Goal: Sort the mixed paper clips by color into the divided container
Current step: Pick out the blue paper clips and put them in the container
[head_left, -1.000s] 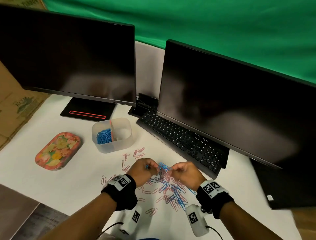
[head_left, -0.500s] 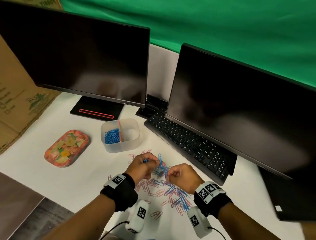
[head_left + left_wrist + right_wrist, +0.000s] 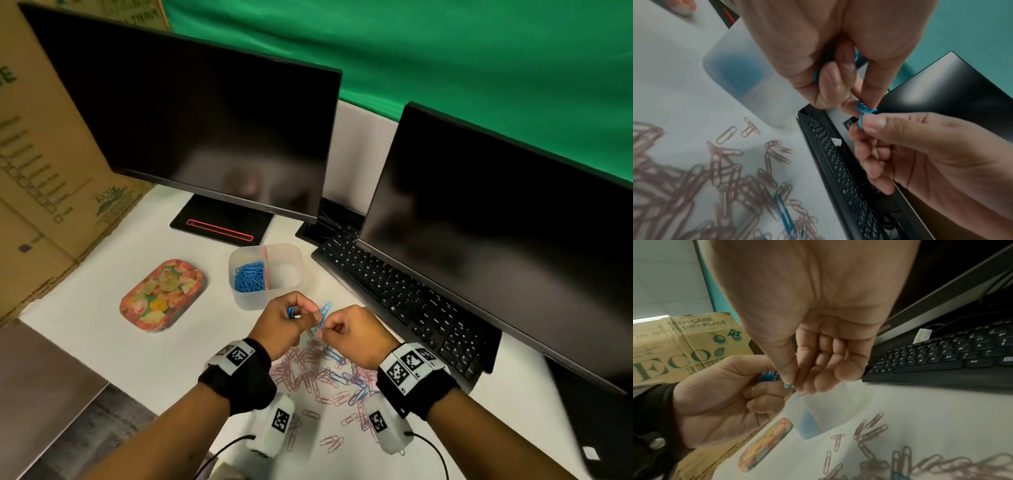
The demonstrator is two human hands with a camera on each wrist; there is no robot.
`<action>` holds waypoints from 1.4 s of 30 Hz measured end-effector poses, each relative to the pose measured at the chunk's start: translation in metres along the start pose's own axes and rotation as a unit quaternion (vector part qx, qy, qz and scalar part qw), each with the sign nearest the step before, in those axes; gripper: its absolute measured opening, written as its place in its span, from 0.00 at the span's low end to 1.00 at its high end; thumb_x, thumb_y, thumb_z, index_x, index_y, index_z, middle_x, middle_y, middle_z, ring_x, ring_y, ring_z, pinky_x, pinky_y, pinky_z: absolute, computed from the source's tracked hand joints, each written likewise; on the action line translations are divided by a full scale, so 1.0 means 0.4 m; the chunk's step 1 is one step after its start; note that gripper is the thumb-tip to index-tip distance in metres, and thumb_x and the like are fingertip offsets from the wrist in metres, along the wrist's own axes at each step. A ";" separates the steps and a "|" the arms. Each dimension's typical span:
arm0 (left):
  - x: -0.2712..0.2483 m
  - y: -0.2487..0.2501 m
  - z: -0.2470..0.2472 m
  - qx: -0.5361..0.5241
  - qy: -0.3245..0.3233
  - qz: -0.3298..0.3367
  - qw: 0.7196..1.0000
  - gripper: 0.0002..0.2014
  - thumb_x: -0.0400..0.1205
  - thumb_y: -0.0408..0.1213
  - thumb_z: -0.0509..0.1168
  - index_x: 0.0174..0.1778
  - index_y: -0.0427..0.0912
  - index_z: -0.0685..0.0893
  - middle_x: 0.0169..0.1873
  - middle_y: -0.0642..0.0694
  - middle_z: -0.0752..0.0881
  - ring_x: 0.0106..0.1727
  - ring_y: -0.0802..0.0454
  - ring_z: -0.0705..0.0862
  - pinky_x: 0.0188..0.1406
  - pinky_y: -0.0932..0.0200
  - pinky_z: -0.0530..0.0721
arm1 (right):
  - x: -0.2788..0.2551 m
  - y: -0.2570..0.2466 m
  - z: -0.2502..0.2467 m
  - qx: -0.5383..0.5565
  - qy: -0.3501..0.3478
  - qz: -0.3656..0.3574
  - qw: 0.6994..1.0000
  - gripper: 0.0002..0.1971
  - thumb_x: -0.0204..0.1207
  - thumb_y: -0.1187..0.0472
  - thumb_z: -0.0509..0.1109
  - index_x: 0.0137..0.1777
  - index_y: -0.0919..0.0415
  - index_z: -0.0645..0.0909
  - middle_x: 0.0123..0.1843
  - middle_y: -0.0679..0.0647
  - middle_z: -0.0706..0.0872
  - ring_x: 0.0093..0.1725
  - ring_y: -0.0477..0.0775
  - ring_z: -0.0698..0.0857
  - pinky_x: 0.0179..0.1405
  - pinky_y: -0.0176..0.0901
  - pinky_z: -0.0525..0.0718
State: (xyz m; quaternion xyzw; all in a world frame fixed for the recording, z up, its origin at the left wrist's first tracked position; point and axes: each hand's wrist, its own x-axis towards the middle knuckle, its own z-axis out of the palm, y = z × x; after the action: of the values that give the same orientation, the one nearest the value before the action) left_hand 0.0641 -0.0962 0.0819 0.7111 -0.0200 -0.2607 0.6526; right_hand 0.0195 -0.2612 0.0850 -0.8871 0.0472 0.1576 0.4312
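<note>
Both hands are raised just in front of the container (image 3: 265,274), working on blue clips that look hooked together. The left hand (image 3: 281,323) has its grip closed on a small bunch of blue clips (image 3: 291,311) tucked into the curled fingers, while its fingertips (image 3: 869,97) also pinch the tangle. The right hand (image 3: 352,334) pinches the other end of the linked clips (image 3: 323,313) between thumb and forefinger; the knot (image 3: 864,108) sits right between the two pinches.

To do this step well, I would judge that the clips should be slid apart along their loops, not pulled straight, since a tug may bend the wire or flick a clip off the desk (image 3: 102,342). Keeping the bunch trapped in the left palm matters too: loosening those fingers to help could spill clips back into the pile (image 3: 318,373) that lies nearer the person than the container.

Once free, the blue ones belong in the container's left compartment, where a blue heap (image 3: 250,275) already lies; the right compartment, past the divider (image 3: 264,267), looks empty. The drop is short, so lowering the hand over the left half before letting go should keep anything from crossing the divider. Most clips in the pile are pink, with a few blue among them, so the sort is far from finished.
</note>
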 end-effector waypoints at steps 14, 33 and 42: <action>0.245 0.076 -0.262 0.299 0.181 -0.129 0.928 0.09 0.78 0.36 0.67 0.50 0.38 0.88 0.48 0.40 0.89 0.46 0.42 0.87 0.52 0.48 0.89 | -0.063 0.146 -0.041 0.016 0.049 0.123 0.991 0.09 0.74 0.58 0.72 0.35 0.45 0.89 0.32 0.45 0.89 0.34 0.43 0.87 0.39 0.39 0.86; 0.029 -0.130 0.137 0.576 -0.188 0.127 0.785 0.12 0.81 0.38 0.61 0.57 0.50 0.85 0.56 0.48 0.81 0.59 0.46 0.81 0.54 0.54 0.81 | -0.265 0.263 0.057 -0.195 0.052 0.199 0.959 0.10 0.77 0.56 0.65 0.54 0.52 0.84 0.57 0.50 0.87 0.56 0.53 0.85 0.55 0.42 0.84; 0.030 -0.178 0.171 0.656 -0.189 0.078 0.727 0.12 0.78 0.29 0.62 0.56 0.41 0.83 0.57 0.42 0.79 0.60 0.42 0.79 0.56 0.47 0.84 | -0.287 0.289 0.098 -0.154 0.074 0.224 0.959 0.07 0.78 0.57 0.66 0.45 0.55 0.85 0.51 0.53 0.89 0.50 0.53 0.87 0.43 0.38 0.81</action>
State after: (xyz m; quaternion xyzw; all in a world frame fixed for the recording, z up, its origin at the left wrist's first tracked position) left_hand 0.0252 -0.1528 0.0099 0.8941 -0.3638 -0.2601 0.0248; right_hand -0.1237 -0.3087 0.0123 -0.9187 0.2517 0.1894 0.2382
